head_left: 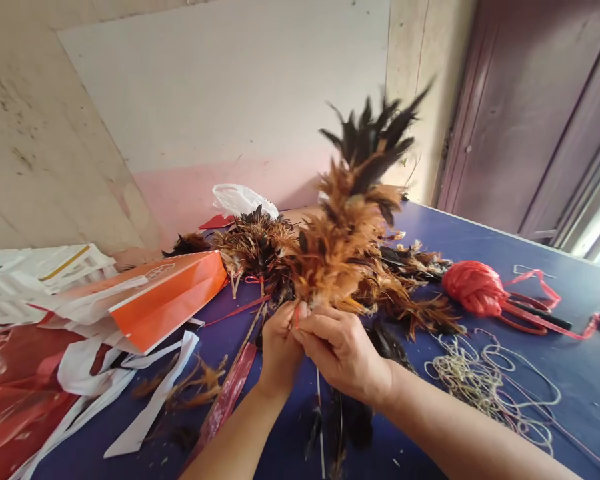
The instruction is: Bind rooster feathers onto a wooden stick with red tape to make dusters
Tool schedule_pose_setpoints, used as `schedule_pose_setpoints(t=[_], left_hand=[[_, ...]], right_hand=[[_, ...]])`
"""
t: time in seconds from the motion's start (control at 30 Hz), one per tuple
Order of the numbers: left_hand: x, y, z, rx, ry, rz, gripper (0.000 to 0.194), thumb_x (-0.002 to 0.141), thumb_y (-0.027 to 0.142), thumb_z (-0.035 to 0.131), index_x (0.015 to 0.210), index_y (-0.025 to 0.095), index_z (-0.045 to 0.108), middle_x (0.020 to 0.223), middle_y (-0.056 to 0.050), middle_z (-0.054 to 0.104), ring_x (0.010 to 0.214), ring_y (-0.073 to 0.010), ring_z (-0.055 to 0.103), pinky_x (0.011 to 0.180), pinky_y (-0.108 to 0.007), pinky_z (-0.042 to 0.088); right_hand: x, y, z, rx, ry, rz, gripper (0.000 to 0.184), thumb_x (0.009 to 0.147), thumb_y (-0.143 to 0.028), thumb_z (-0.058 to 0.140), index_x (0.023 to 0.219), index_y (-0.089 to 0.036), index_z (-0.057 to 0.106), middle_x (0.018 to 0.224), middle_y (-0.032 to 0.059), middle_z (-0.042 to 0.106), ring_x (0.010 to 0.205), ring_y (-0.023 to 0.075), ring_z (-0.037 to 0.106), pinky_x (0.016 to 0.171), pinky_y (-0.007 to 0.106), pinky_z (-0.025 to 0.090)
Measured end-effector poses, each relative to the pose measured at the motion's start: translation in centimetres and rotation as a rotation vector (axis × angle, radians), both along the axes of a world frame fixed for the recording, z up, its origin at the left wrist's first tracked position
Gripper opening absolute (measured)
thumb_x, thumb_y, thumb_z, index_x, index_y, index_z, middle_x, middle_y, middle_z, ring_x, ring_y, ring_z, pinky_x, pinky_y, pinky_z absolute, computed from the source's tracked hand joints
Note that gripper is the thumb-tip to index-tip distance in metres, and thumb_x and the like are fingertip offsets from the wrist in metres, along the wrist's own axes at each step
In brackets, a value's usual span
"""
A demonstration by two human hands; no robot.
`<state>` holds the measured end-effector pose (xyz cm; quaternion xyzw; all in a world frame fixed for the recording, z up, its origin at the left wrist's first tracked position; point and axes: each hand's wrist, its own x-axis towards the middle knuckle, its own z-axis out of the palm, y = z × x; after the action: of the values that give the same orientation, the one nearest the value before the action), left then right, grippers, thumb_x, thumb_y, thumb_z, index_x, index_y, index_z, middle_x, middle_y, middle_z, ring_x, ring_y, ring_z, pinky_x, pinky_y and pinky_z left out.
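Note:
A feather duster, brown at the bottom and black at its tip, rises from between my hands and leans to the right. My left hand is closed around its base. Against it, my right hand pinches at the same spot, where a bit of red plastic string shows between the fingers. The base of the bundle and most of the string are hidden by my fingers. Below my hands, loose dark feathers and a thin pale stick lie on the blue table.
On the right are a ball of red plastic string, scissors partly under its strands, and tangled pale cord. More feather bundles lie behind. An orange and white bag, white strips and red plastic crowd the left.

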<state>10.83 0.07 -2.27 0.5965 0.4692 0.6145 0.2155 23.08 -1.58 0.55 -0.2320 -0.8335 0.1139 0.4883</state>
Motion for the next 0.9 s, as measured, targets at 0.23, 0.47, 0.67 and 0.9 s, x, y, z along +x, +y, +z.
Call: schedule_pose_setpoints(t=[0.23, 0.47, 0.67, 0.9], left_hand=[[-1.5, 1.9, 0.0, -0.379, -0.481, -0.134, 0.032, 0.066, 0.044, 0.063, 0.061, 0.013, 0.058, 0.056, 0.002, 0.050, 0.044, -0.0051, 0.036, 0.041, -0.018, 0.023], [-1.5, 2.3, -0.4, -0.386, -0.581, -0.201, 0.030, 0.058, 0.039, 0.071, 0.062, 0.011, 0.061, 0.061, -0.001, 0.055, 0.043, -0.0044, 0.036, 0.037, -0.018, 0.017], [-1.8, 2.8, -0.8, -0.409, -0.597, -0.179, 0.030, 0.056, 0.037, 0.074, 0.063, 0.010, 0.062, 0.061, -0.002, 0.057, 0.042, -0.0038, 0.037, 0.035, -0.016, 0.018], [-2.0, 3.5, -0.8, -0.431, -0.598, -0.123, 0.035, 0.048, 0.037, 0.079, 0.064, 0.009, 0.065, 0.062, -0.003, 0.059, 0.045, -0.0046, 0.039, 0.034, -0.015, 0.021]], right_hand=[[1.2, 2.5, -1.3, -0.431, 0.209, -0.086, 0.039, 0.088, -0.041, 0.044, 0.067, -0.013, 0.062, 0.052, -0.0026, 0.044, 0.049, 0.0074, 0.037, 0.048, 0.020, 0.030], [1.5, 5.0, -3.2, -0.613, 0.056, -0.195, 0.037, 0.084, -0.036, 0.045, 0.055, -0.014, 0.051, 0.048, -0.0044, 0.038, 0.047, 0.0070, 0.031, 0.044, 0.020, 0.025], [1.7, 4.7, -3.5, -0.336, -0.196, -0.319, 0.031, 0.083, -0.027, 0.049, 0.054, -0.015, 0.052, 0.051, -0.0035, 0.046, 0.050, 0.0071, 0.038, 0.051, 0.020, 0.028], [2.4, 4.9, -3.6, -0.152, -0.388, -0.415, 0.026, 0.086, -0.031, 0.048, 0.070, -0.017, 0.062, 0.072, 0.0020, 0.064, 0.069, 0.0123, 0.059, 0.060, 0.020, 0.035]])
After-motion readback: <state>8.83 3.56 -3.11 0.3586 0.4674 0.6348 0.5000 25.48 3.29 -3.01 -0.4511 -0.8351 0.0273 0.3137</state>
